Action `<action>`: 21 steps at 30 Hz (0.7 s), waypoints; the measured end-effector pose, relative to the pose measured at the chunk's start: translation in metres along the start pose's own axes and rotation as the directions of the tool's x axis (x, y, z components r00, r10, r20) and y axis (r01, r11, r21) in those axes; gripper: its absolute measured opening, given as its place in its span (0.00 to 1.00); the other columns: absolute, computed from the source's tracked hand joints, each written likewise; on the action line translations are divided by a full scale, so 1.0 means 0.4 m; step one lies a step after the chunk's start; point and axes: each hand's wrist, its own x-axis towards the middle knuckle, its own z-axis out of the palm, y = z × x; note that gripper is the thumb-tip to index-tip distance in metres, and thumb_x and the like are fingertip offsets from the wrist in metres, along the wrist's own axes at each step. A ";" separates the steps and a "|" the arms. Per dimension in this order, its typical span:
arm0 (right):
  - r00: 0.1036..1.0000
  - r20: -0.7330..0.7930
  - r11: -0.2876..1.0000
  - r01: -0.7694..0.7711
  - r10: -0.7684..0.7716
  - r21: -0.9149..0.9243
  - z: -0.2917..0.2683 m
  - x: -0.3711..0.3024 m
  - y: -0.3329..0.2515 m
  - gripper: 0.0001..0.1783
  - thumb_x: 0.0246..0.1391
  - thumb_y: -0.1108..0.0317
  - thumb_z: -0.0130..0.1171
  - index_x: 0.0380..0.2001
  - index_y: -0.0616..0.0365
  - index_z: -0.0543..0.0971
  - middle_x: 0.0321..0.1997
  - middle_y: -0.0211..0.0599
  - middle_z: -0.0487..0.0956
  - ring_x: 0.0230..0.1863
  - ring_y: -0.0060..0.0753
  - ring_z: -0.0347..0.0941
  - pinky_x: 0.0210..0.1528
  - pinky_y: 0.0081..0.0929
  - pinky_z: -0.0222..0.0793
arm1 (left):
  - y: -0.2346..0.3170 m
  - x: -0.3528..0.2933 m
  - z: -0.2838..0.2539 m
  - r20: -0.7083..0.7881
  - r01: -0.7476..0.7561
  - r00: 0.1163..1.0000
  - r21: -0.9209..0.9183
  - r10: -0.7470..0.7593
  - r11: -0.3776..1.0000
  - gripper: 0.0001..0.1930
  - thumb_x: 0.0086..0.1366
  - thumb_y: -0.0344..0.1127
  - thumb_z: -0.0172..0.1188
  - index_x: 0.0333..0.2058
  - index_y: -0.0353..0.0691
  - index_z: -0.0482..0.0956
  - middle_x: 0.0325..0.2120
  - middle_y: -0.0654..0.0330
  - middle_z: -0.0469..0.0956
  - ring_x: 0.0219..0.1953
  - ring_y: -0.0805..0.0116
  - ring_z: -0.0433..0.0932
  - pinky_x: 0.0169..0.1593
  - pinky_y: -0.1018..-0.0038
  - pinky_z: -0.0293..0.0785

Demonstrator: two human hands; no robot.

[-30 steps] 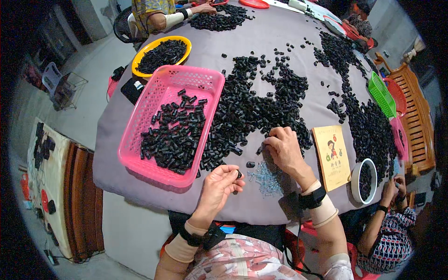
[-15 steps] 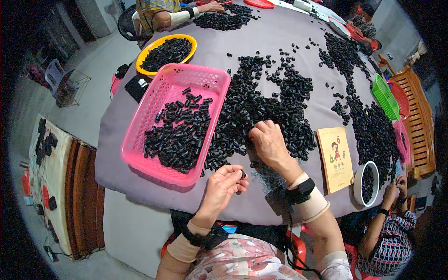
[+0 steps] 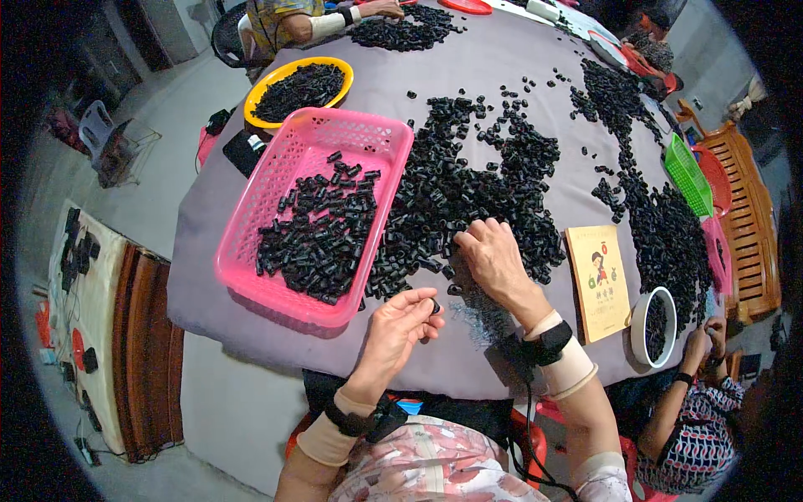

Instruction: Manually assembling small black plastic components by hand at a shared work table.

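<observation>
Between the thumb and fingers of my left hand is a small black tube-shaped piece, held just above the cloth near the table's front edge. My right hand reaches to the near edge of a wide pile of black tube pieces, its fingers curled together. What those fingertips hold, if anything, is hidden. Left of the pile stands a pink plastic basket, partly filled with black pieces that look longer than those in the pile. Tiny clear bluish bits lie beside my right wrist.
A yellow basin of black pieces stands beyond the basket, near a dark phone-like slab. To the right lie a yellow booklet, a white bowl and another black heap. Other people work at the far left and right edges.
My right hand has shifted slightly to the right along the pile's edge. My left hand keeps its pinch on the black piece, almost in the same place.
</observation>
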 end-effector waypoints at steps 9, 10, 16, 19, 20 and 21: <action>0.979 0.066 0.786 -0.194 0.193 0.588 -0.093 -0.035 -0.065 0.09 0.43 0.77 0.54 0.32 0.60 0.75 0.28 0.40 0.76 0.30 0.38 0.74 0.32 0.31 0.69 | -0.006 -0.004 0.003 -0.034 -0.026 0.999 -0.024 0.025 0.999 0.09 0.63 0.30 0.54 0.42 0.37 0.73 0.31 0.55 0.78 0.30 0.70 0.77 0.31 0.77 0.72; 0.959 0.140 0.678 -0.275 0.248 0.682 -0.107 -0.051 -0.078 0.11 0.43 0.78 0.54 0.34 0.60 0.76 0.28 0.40 0.76 0.28 0.36 0.74 0.31 0.28 0.69 | -0.004 -0.003 0.002 -0.034 -0.024 0.999 -0.025 0.023 0.999 0.09 0.63 0.30 0.54 0.42 0.37 0.73 0.31 0.55 0.78 0.30 0.70 0.77 0.31 0.77 0.72; 0.959 0.046 0.629 -0.220 0.281 0.746 -0.110 -0.108 -0.161 0.08 0.47 0.76 0.55 0.33 0.62 0.77 0.26 0.40 0.76 0.25 0.35 0.74 0.29 0.26 0.68 | -0.014 0.008 0.025 -0.019 -0.013 1.000 -0.129 0.011 0.992 0.07 0.62 0.30 0.55 0.39 0.39 0.74 0.31 0.59 0.77 0.30 0.72 0.76 0.31 0.79 0.71; 0.943 0.026 0.653 -0.250 0.332 0.715 -0.104 -0.120 -0.173 0.06 0.47 0.76 0.55 0.31 0.62 0.77 0.26 0.41 0.76 0.26 0.38 0.74 0.30 0.28 0.68 | -0.018 0.004 0.028 -0.034 -0.015 0.999 -0.103 0.011 0.995 0.07 0.62 0.29 0.55 0.39 0.38 0.74 0.30 0.60 0.76 0.30 0.72 0.75 0.31 0.80 0.71; 0.943 0.044 0.652 -0.262 0.331 0.712 -0.099 -0.127 -0.173 0.06 0.47 0.76 0.55 0.31 0.62 0.76 0.27 0.42 0.76 0.27 0.40 0.74 0.30 0.29 0.68 | -0.019 0.001 0.029 -0.036 -0.014 0.999 -0.102 0.010 0.995 0.07 0.62 0.29 0.55 0.39 0.38 0.74 0.30 0.60 0.76 0.30 0.72 0.75 0.31 0.80 0.71; 0.942 0.063 0.650 -0.275 0.329 0.708 -0.097 -0.133 -0.172 0.07 0.46 0.77 0.55 0.32 0.62 0.76 0.27 0.43 0.75 0.27 0.42 0.73 0.30 0.30 0.68 | -0.020 -0.002 0.030 -0.040 -0.014 0.999 -0.081 0.010 0.997 0.07 0.62 0.29 0.56 0.39 0.37 0.73 0.30 0.60 0.76 0.29 0.73 0.75 0.31 0.80 0.71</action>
